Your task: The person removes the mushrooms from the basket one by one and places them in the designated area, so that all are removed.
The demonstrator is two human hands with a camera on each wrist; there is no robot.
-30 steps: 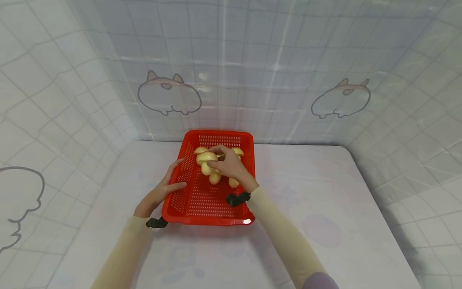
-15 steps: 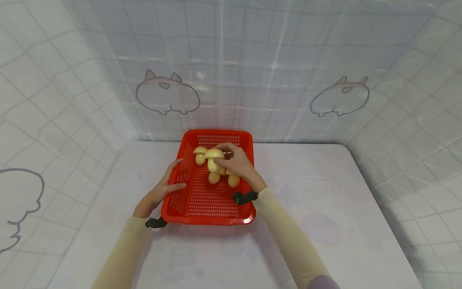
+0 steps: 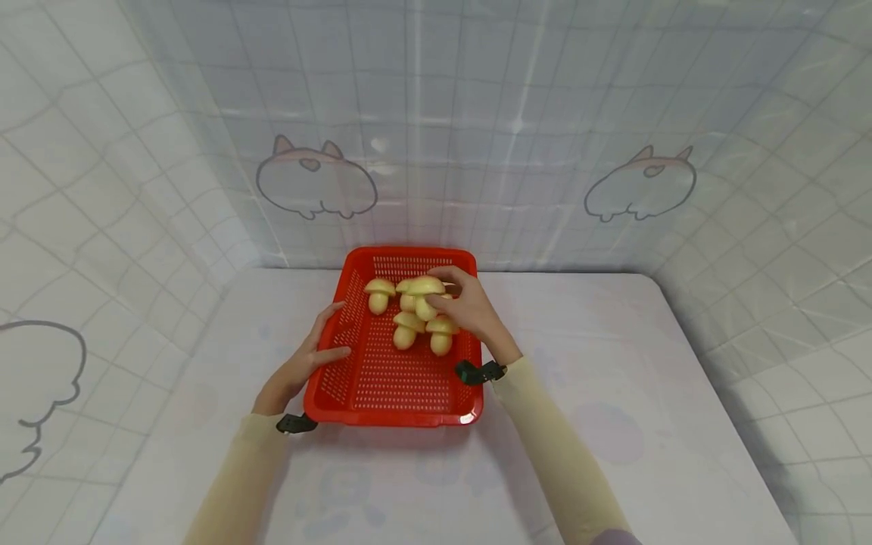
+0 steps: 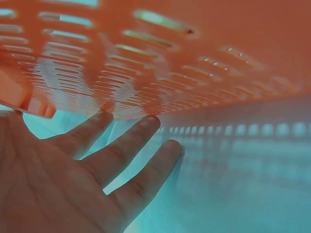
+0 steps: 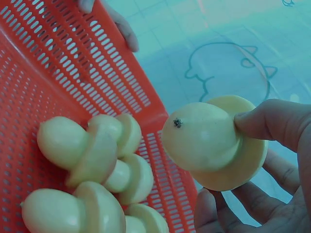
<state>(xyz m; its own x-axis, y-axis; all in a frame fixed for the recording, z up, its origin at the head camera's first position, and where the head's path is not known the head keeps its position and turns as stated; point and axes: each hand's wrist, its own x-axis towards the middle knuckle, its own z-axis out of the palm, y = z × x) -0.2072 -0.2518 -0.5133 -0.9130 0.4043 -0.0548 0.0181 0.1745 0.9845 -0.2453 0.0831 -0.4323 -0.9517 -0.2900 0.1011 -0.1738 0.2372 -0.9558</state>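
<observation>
A red slotted plastic basket rests on the white surface in the head view. My right hand pinches a pale yellow mushroom above the others; in the right wrist view the thumb lies on the mushroom where stem meets cap. Several like mushrooms lie inside, one at the left and two in front. At the basket's left side is my left hand, its thumb over the rim. The left wrist view has its fingers extended along the outer wall.
Behind stands a light grid-patterned wall covering with animal drawings, and similar sheets close off both sides. The white work surface extends right of the basket. A dark wrist strap mount sits at the left wrist.
My right hand has moved to the right across the basket with the pinched mushroom, bringing the left and front mushrooms into fuller view. The left hand and basket stay in place.
</observation>
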